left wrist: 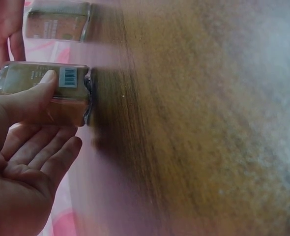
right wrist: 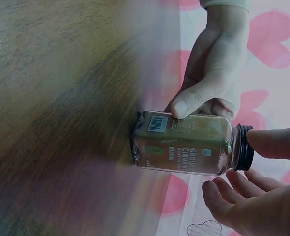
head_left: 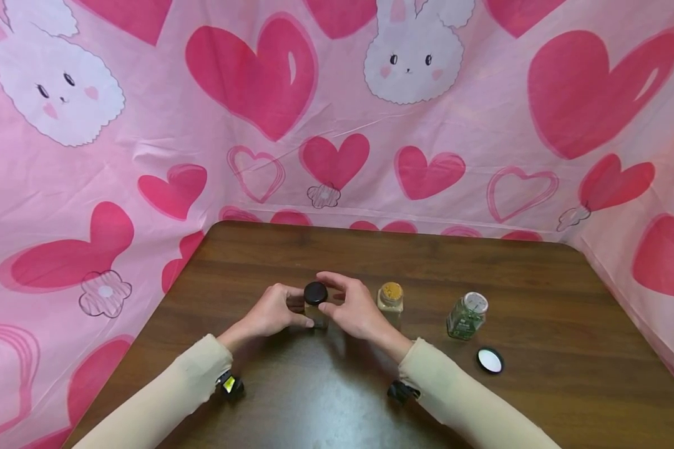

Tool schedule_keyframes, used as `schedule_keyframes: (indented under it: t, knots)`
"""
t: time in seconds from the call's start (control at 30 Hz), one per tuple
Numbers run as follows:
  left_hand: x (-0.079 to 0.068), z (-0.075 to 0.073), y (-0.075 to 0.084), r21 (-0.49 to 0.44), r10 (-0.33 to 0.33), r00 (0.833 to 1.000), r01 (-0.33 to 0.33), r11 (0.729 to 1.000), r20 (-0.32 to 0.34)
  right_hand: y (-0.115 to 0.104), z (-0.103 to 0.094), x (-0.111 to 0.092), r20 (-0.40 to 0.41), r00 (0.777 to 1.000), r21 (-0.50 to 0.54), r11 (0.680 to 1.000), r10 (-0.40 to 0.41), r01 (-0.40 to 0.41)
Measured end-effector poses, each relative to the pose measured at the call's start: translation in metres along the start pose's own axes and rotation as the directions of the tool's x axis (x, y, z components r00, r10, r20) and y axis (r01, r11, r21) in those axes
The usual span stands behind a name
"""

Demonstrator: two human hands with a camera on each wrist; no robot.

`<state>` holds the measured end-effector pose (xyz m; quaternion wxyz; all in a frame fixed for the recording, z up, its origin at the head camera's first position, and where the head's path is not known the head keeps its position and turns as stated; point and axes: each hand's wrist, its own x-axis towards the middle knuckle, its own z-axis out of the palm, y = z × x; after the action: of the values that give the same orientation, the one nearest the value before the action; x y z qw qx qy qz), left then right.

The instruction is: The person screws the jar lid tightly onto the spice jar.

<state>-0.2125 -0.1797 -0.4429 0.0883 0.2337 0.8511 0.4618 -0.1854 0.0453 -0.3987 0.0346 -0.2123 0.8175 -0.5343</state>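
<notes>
A clear glass jar of ground cinnamon (right wrist: 194,147) with a black lid (head_left: 316,293) stands upright on the table. My left hand (head_left: 275,310) grips its body from the left, thumb on the side near the barcode and fingers round the other side. From the right, my right hand (head_left: 356,307) has its thumb and fingertips around the lid. In the right wrist view the thumb touches the lid's side, and some fingers lie loose below it. Just right of that hand stands a lidless jar of yellowish powder (head_left: 392,296).
Farther right on the brown wooden table (head_left: 258,249) is a jar of green contents (head_left: 465,321) without its lid. A black-rimmed lid (head_left: 490,360) lies in front of it, white inside facing up. A pink cloth with hearts (head_left: 253,68) hangs around the table.
</notes>
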Motion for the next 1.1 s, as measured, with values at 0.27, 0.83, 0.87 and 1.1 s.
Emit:
schedule_keyframes:
  t: [0.27,0.83,0.87,1.1]
  knots:
    - [0.000,0.000,0.003,0.003,-0.014,1.000,0.014,1.000,-0.006,-0.005,-0.005,-0.007,-0.005,0.999,0.016,0.999,-0.034,0.034]
    - [-0.001,0.001,0.003,-0.016,-0.029,1.000,0.029,0.999,0.002,-0.014,-0.012,-0.030,-0.008,0.998,0.060,0.996,-0.058,0.058]
    - [-0.001,0.001,0.003,-0.021,-0.035,0.999,0.035,0.999,0.005,-0.014,-0.013,-0.031,-0.006,0.998,0.059,0.996,-0.059,0.060]
    - [-0.001,0.000,0.003,-0.040,-0.032,0.999,0.033,0.999,0.009,-0.015,-0.016,-0.037,0.001,0.997,0.075,0.994,-0.080,0.080]
